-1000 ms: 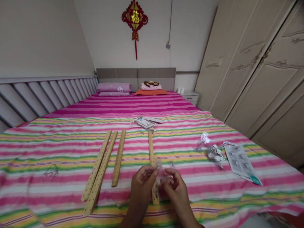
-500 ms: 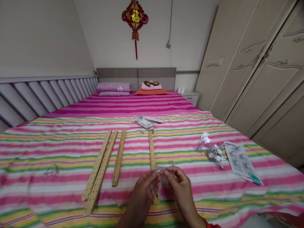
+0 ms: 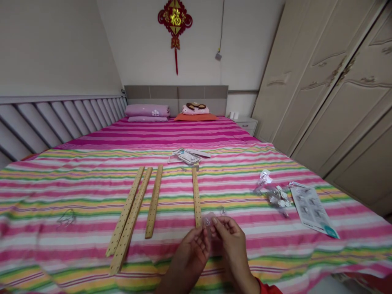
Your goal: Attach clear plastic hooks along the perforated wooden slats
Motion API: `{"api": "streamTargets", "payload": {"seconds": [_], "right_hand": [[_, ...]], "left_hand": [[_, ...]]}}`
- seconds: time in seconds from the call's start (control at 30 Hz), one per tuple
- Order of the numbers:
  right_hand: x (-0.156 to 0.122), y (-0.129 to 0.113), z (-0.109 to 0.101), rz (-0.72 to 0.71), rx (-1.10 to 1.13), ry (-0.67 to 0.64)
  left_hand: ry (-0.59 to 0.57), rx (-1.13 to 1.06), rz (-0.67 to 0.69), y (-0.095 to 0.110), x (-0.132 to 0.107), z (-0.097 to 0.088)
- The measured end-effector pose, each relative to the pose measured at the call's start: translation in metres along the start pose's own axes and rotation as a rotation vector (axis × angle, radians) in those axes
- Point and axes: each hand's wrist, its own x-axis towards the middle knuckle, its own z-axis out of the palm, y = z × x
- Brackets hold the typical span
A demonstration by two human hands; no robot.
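Note:
Between my hands is a small clear plastic bag (image 3: 208, 221) with tiny shiny pieces in it, too small to name. My right hand (image 3: 232, 236) pinches the bag's right edge between thumb and fingers. On the lower left side, my left hand (image 3: 192, 250) is closed with curled fingers against the bag. Just beyond them lies a perforated wooden strip (image 3: 196, 196), its near end hidden behind my left hand. Another small clear packet (image 3: 223, 211) rests on the striped bedsheet (image 3: 245, 261) past my right fingers.
Three more perforated wooden strips (image 3: 154, 204) lie to the left. Opened packaging (image 3: 186, 156) sits farther back. To the right are small bags with white parts (image 3: 280, 198) and a printed blister card (image 3: 314, 210). A thin clear scrap (image 3: 66, 217) lies far left.
The bag now shows more upright and spread out between my hands. My left hand has shifted slightly down and right; the shiny metal bit at its fingertips no longer shows.

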Motion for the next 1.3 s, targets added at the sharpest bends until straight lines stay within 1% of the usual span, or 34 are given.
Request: {"api": "streamTargets", "payload": {"seconds": [0.1,0.17,0.3,0.37,0.43,0.53,0.57,0.63,0.73,0.8,0.87,1.1,1.3], "right_hand": [[-0.002,0.003,-0.001,0.024,0.018,0.028],[-0.001,0.002,-0.001,0.015,0.010,0.023],[0.007,-0.008,0.002,-0.063,-0.090,-0.048],[0.016,-0.015,0.003,-0.074,-0.148,-0.091],[0.027,-0.019,0.002,-0.051,-0.202,-0.153],[0.044,-0.019,0.000,0.007,-0.290,-0.278],[0.048,-0.017,-0.001,0.022,-0.314,-0.312],[0.055,-0.012,-0.001,0.049,-0.352,-0.358],[0.061,-0.004,0.000,0.106,-0.395,-0.391],[0.064,0.001,0.002,0.145,-0.427,-0.405],[0.068,0.005,0.003,0.156,-0.453,-0.409],[0.079,0.019,0.006,0.141,-0.510,-0.381],[0.081,0.028,0.006,0.118,-0.547,-0.340]], "left_hand": [[-0.020,-0.002,0.007,0.000,0.000,-0.001],[-0.035,0.032,0.006,0.001,-0.002,-0.001],[-0.049,0.232,-0.021,0.007,-0.004,-0.008],[-0.041,0.366,0.002,0.014,-0.003,-0.015],[-0.037,0.498,0.119,0.022,0.001,-0.022],[-0.004,0.668,0.382,0.036,0.011,-0.032],[0.015,0.714,0.446,0.040,0.015,-0.034],[0.023,0.799,0.507,0.046,0.023,-0.036],[-0.025,0.910,0.543,0.050,0.033,-0.038],[-0.038,0.970,0.572,0.050,0.039,-0.038],[-0.040,1.016,0.606,0.048,0.044,-0.038],[-0.072,1.073,0.670,0.046,0.056,-0.036],[-0.092,1.106,0.712,0.048,0.062,-0.038]]}}
